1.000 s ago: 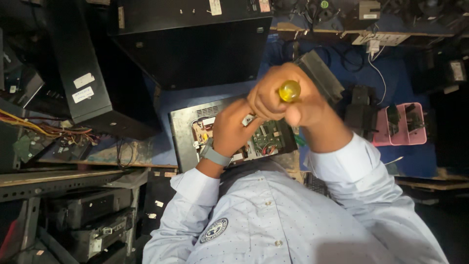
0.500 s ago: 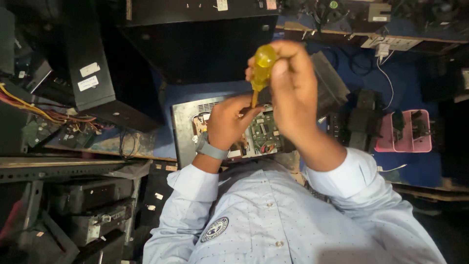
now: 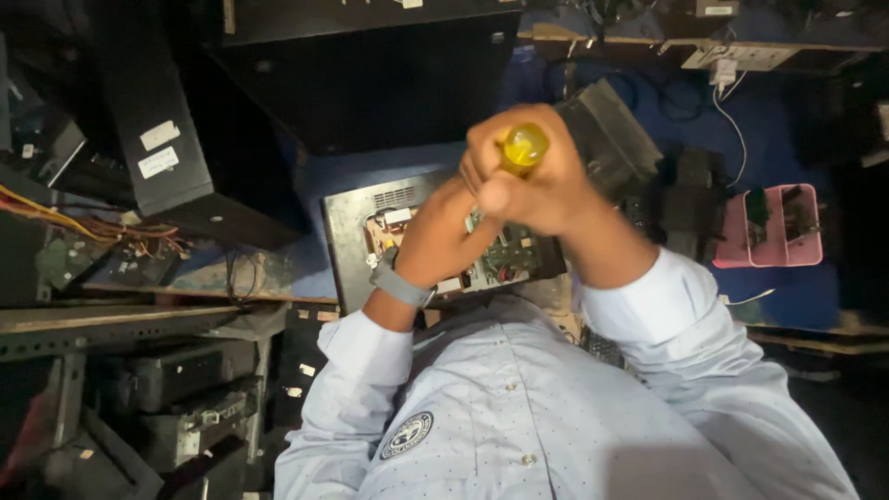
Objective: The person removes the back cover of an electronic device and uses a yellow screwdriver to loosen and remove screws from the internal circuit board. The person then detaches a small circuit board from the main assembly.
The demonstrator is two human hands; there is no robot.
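Observation:
My right hand (image 3: 551,199) is closed round a screwdriver with a yellow handle (image 3: 524,145); the handle's end faces the camera and the shaft is hidden below the hand. My left hand (image 3: 444,231), with a grey watch (image 3: 400,285) on the wrist, reaches under the right hand and rests on the green circuit board (image 3: 507,261). Whether it grips anything I cannot tell. The board sits in an open grey metal case (image 3: 347,231) on a blue bench top. My light blue shirt fills the bottom of the view.
Black computer cases (image 3: 157,120) lean at the left and a large black box (image 3: 370,74) stands behind the case. A black finned block (image 3: 607,130) lies right of my hands. A pink tray (image 3: 773,227) sits far right. Coloured wires (image 3: 83,227) lie at left.
My right hand has come down and turned, so the yellow handle now points its end at the camera instead of showing its side. My left hand stays on the board.

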